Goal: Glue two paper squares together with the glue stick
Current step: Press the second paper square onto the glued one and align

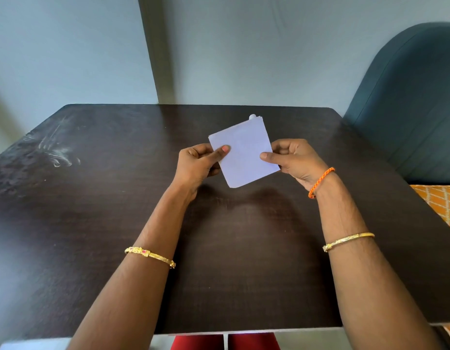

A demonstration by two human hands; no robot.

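Both hands hold the white paper squares [244,154] up above the dark surface [92,223]. The left hand [201,162] pinches the left edge and the right hand [294,160] pinches the right edge, fingers closed on the paper. Paper is light, thin and bendy, so holding the edges is best. I cannot tell how many sheets there are. A small white thing [252,116] peeks out behind; it may be the glue stick.
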